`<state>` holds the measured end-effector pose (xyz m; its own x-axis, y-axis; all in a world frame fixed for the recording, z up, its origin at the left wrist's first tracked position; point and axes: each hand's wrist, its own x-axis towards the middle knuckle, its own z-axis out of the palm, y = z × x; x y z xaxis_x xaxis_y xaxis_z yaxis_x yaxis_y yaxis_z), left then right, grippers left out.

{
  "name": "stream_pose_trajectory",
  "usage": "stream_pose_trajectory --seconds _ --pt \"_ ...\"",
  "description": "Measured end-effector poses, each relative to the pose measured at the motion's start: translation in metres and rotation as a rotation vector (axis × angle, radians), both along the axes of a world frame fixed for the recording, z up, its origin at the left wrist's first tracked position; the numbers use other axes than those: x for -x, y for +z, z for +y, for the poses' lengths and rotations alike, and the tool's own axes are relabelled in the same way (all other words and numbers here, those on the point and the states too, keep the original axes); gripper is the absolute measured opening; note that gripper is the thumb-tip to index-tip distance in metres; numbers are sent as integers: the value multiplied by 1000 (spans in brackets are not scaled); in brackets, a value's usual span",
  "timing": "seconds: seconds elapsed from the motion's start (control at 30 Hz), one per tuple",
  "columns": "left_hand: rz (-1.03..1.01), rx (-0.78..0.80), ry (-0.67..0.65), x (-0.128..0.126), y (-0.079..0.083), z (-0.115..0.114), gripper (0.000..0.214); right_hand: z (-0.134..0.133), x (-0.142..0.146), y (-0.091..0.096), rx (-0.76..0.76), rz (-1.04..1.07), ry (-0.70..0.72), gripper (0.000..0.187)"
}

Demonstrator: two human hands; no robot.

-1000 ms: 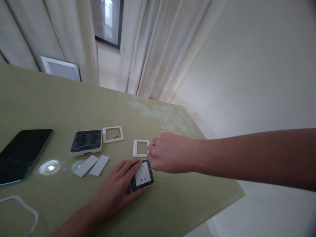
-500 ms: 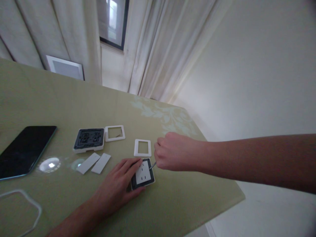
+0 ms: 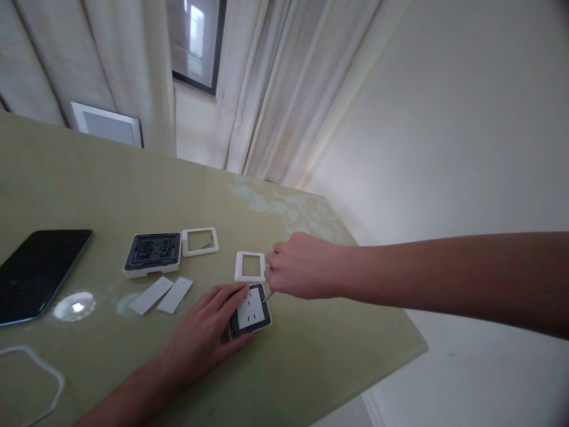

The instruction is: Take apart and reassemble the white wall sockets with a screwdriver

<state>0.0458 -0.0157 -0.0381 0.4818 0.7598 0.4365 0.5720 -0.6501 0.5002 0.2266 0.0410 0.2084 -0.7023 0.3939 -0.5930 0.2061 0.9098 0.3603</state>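
Left hand (image 3: 202,332) gripping socket (image 3: 251,311) between thumb and fingers, by its left part. Right hand (image 3: 300,267) closed in a fist on thin tool (image 3: 267,297), tip at socket's right side. Socket on worktop (image 3: 311,367), face up: white slotted face, dark surround, pale outer edge. Near frame (image 3: 239,270) just beyond it, white. Far frame (image 3: 185,244) has small dark bits within its opening. Box (image 3: 153,252) beside that: pale walls, dark moulded interior. Two white strips (image 3: 151,295) near box.
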Motion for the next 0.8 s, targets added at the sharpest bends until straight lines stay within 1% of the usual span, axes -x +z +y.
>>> stream_pose_trajectory --seconds 0.03,0.17,0.3,0.37,0.43,0.47,0.57,0.63,0.67,0.73,0.8 --pt "-2 2 1 0 -1 0 70 1 -1 0 -6 11 -7 13" --pt "-15 5 -4 0 -1 0 70 0 -5 1 8 34 49 16" --pt "-13 1 -4 1 0 1 69 -2 -8 1 -1 43 -46 17" --pt "-8 -4 -3 1 1 1 68 -1 -10 1 -2 57 -25 23" --pt "-2 -4 -4 2 1 1 67 0 -12 1 -4 66 12 18" --pt "3 -2 -4 2 1 1 67 0 -13 1 -7 66 8 17" --pt "15 0 -9 3 1 2 68 2 -14 3 -4 56 -70 24" --pt "15 1 -5 3 2 2 69 2 -15 4 13 59 -63 24" --pt "14 -1 -3 3 2 2 69 2 -15 4 15 64 -33 24" --pt "13 -7 -4 3 2 1 70 2 -16 4 -4 73 10 17" --pt "12 -11 -9 3 1 1 70 2 -17 3 -44 76 -17 14"
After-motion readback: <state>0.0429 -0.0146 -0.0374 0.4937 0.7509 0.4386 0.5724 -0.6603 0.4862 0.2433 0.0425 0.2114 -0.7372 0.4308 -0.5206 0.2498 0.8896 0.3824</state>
